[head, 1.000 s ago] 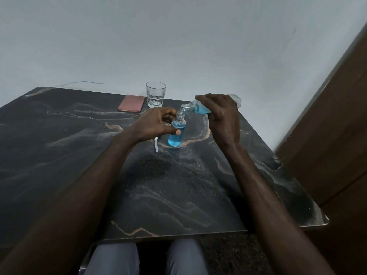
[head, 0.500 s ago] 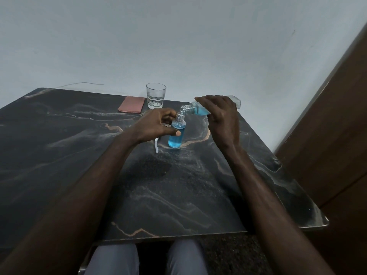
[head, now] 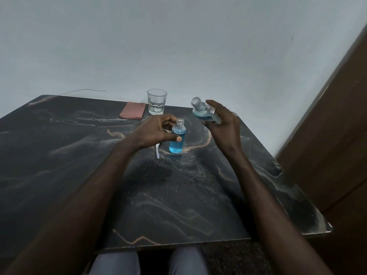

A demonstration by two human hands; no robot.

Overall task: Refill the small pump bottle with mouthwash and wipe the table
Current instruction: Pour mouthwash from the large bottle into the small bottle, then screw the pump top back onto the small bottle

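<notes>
Left hand (head: pixel 156 131) grips small clear blue-filled pump bottle (head: pixel 177 138), uncapped; right hand (head: pixel 223 124) beside it grasps tilted clear plastic mouthwash bottle (head: pixel 205 114).

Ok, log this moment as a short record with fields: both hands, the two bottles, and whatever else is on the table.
left hand: grips the small bottle, steadying it upright on the table
right hand: holds the mouthwash bottle raised, clear of the small one
small bottle: open neck, blue liquid up to the shoulder
mouthwash bottle: uncapped, neck pointing up and left, a little blue liquid inside
pump top: lies on the table beside the small bottle
glass: upright near the far edge
pink cloth: folded, left of the glass
table: dark marble
</notes>
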